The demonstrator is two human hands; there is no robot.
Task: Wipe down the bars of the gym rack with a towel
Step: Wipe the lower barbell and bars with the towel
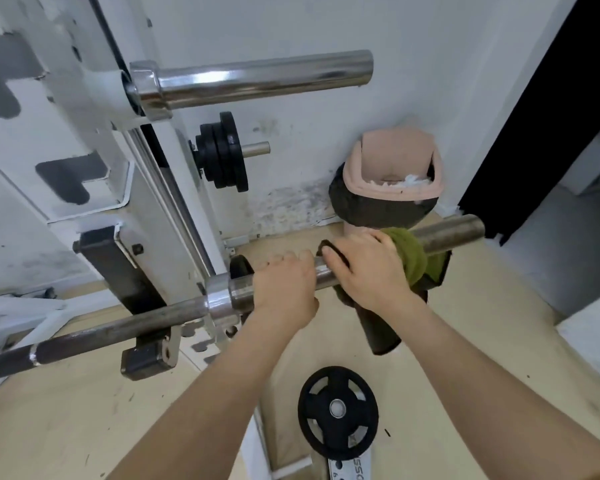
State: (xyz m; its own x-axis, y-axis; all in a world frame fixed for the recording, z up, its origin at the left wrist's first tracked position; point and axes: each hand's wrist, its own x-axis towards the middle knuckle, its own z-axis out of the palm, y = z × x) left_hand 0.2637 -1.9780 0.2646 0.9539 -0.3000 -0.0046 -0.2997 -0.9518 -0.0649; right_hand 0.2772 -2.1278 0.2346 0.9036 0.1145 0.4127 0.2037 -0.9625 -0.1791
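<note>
A: Status on the hands?

B: I see both on the lower steel barbell sleeve [444, 233]. Left hand [284, 289] is wrapped over the sleeve just beside the collar, fingers [288, 259] curled closed around the metal. Right hand [364, 268] sits further out, fingers closed on the olive-green towel [409, 261], pressing it onto the sleeve.

A: Towel position?

B: Bunched around the sleeve about mid-length, between the right hand and the bare end. A dark part of it hangs below the bar [381, 334].

A: Rest of the rack?

B: White-painted steel rack frame [94, 109] at left. Upper chrome bar sleeve [257, 79] sticks out above, nothing touching it. Stack of black iron weight plates [226, 155] on a peg on the frame.

A: Floor?

B: Black rubber weight plate [338, 408] lies flat on the wooden floor [66, 410], near my forearms. Pink lidded bin with a dark liner [392, 168] stands against the wall, behind the sleeve's end.
</note>
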